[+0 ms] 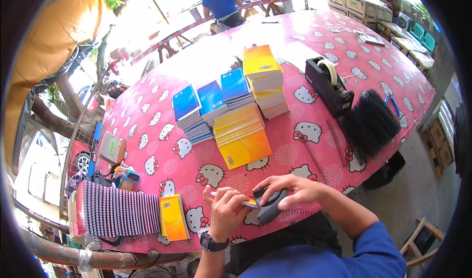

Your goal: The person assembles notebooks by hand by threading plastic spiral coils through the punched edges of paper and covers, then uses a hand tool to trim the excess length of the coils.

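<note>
Near the table's front edge, my left hand [225, 210] is closed on a thin notebook [250, 203] with a yellow cover, seen mostly edge-on. My right hand [294, 186] rests its curved fingers over a dark grey handheld tool [271, 210], whose exact kind I cannot make out. The tool's left end meets the notebook's near end. Just beyond my hands lies a fanned pile of yellow spiral notebooks [246, 152]. A loose dark coil [314, 161] lies beyond my right hand.
Blue notebook stacks [186, 102] and a taller yellow-topped stack [264, 64] stand mid-table. To the right are a black tape dispenser [328, 85] and a heap of black coils [371, 123]. A long notebook row [122, 210] ends in a yellow notebook [173, 218] at left. Another person [220, 3] sits far off.
</note>
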Motion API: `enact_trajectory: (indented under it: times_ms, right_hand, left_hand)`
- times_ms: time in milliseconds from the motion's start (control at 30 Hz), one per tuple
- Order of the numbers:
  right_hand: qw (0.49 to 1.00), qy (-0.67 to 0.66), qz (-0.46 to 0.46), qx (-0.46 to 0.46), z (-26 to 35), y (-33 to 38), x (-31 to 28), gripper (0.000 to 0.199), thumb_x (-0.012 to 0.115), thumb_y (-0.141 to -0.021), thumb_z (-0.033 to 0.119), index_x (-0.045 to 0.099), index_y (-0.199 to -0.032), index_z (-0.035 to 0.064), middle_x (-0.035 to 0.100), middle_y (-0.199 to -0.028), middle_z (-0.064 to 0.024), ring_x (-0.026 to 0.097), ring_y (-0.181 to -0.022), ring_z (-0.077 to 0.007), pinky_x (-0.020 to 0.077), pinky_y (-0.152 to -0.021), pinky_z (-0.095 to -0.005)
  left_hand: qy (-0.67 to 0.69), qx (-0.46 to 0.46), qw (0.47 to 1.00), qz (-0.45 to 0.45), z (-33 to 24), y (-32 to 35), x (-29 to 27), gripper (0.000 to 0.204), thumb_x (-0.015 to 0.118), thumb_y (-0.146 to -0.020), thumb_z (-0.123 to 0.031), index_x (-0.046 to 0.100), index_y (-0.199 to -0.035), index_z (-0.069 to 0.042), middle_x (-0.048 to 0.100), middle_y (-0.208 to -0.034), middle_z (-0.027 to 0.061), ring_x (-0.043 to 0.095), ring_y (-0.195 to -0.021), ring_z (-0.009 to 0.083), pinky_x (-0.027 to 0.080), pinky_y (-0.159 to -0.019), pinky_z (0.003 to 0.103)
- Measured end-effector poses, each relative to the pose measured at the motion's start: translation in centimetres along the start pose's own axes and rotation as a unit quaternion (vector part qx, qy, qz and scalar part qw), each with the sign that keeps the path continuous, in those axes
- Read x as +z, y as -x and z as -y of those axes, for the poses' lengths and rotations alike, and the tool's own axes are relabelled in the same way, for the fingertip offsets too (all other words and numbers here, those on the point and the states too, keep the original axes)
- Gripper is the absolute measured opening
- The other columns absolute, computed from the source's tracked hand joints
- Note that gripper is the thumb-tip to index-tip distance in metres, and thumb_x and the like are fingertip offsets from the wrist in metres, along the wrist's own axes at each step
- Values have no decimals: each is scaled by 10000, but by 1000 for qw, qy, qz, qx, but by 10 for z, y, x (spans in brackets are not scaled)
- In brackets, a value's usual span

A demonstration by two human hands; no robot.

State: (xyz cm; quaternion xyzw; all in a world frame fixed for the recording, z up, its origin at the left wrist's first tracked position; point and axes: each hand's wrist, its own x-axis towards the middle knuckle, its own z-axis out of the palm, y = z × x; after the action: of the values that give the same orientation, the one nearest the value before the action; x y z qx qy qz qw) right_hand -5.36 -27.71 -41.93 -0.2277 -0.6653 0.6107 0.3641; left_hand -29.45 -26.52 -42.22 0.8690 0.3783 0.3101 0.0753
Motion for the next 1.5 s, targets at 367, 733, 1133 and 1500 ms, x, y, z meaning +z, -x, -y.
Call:
enact_trajectory:
  times_ms: [367, 733, 1133, 1500]
  right_hand:
    - [972, 206, -114, 9, -5, -15, -10, 380, 722, -779, 380, 690, -1018, 85, 589, -1150, -190, 527, -1113, -322, 416, -920, -387]
    - [969, 238, -46, 52, 7, -31, 2, 435, 656, -802, 427, 684, -1038, 63, 556, -1215, -225, 497, -1173, -323, 357, -992, -425]
    - [992, 122, 21, -3, 12, -58, 7, 347, 682, -800, 369, 694, -1001, 86, 582, -1162, -209, 542, -1067, -312, 410, -930, -407]
    - [990, 134, -37, -34, 5, -67, 18, 434, 683, -792, 465, 695, -940, 58, 616, -1087, -184, 538, -1081, -344, 430, -917, -409]
  left_hand:
    - [73, -42, 996, -41, 3, 4, 9, 509, 807, -610, -163, 559, -1054, -141, 623, -774, -45, 587, -906, 170, 174, -1046, 455]
    - [562, -267, 782, -28, 43, 38, 25, 488, 764, -702, 7, 456, -1075, -55, 501, -1020, 60, 502, -1020, 167, 394, -960, 331]
    - [590, -237, 771, -16, 44, 35, 31, 372, 652, -748, 142, 428, -922, -97, 480, -932, 18, 514, -875, 101, 490, -804, 250]
    - [479, -222, 849, 5, 37, 32, 25, 296, 664, -810, 30, 453, -978, -93, 567, -991, 38, 595, -921, 120, 522, -795, 283]
